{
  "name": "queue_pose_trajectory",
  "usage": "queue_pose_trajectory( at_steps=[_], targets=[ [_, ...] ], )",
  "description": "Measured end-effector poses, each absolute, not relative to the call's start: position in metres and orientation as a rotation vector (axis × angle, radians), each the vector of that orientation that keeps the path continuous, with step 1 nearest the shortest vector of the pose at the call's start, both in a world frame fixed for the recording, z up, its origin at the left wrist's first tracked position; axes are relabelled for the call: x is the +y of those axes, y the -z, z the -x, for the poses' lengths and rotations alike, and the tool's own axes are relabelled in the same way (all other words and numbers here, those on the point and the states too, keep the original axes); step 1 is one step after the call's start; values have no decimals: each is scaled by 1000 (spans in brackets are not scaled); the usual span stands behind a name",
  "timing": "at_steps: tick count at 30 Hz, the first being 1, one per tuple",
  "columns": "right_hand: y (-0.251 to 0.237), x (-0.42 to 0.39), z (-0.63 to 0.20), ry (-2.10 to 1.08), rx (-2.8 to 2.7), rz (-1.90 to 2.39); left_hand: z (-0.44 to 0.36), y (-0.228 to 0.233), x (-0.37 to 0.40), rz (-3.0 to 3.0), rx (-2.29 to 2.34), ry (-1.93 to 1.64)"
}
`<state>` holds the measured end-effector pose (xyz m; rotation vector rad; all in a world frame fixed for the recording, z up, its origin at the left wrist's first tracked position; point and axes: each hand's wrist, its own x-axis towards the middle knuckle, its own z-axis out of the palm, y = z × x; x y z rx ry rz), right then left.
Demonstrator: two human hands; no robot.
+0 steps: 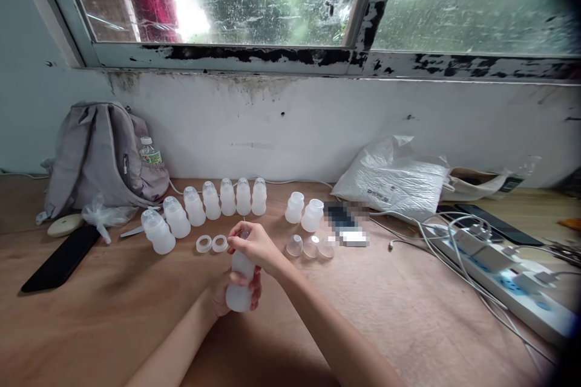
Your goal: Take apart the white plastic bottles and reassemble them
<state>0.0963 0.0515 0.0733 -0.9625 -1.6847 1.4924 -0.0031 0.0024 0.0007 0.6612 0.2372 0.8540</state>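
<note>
While the left hand (222, 297) wraps closely around a frosted-white, waisted plastic bottle (238, 301) at lower centre, the right hand (255, 245) bends its fingers about the top; whether they grip it, I cannot tell. Should the left hold slacken, uneven pressure above could tip the bottle. Print on the green-labelled drink bottle (151, 157), mid-left, and silvery-white plastic parcel (390, 176), mid-right, is illegible.

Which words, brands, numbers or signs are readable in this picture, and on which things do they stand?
No text is readable.
Drink bottle, green label: too small to read.
White plastic package, dark print: too small and blurred to read.
Frosted bottles: no text visible.
Pixelated area: any text is hidden.
</note>
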Motion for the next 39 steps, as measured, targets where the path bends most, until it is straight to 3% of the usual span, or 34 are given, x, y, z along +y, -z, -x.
queue_pose_trajectory(
  at_steps=[4, 8, 11, 15, 17, 21, 26, 30, 39],
  targets=[
    [-89, 40, -96, -1801, -1585, 638, 2, 19, 8, -556, -226, -660],
    [-96, 37, -97, -1829, -1677, 437, -3, 43, 16, -591, -505, -482],
    [-95, 40, -96, -1620, -1855, 687, -3, 51, 20, -571, -444, -502],
    [-97, 45, -101, -1016, -2051, 1343, 4, 36, 17, -538, -327, -642],
    [-100, 47, -107, -936, -2117, 1413, 9, 23, 13, -575, -188, -686],
    [-103, 49, -117, -1116, -2163, 1145, 17, 9, 11, -655, -65, -659],
    [-105, 50, -119, -1402, -2078, 865, 13, 15, 12, -594, -421, -548],
    [-108, 54, -124, -1654, -1939, 619, 8, 18, 9, -543, -364, -564],
    [-100, 65, -128, -1311, -1942, 954, 14, 13, 11, -586, -91, -572]
  ],
)
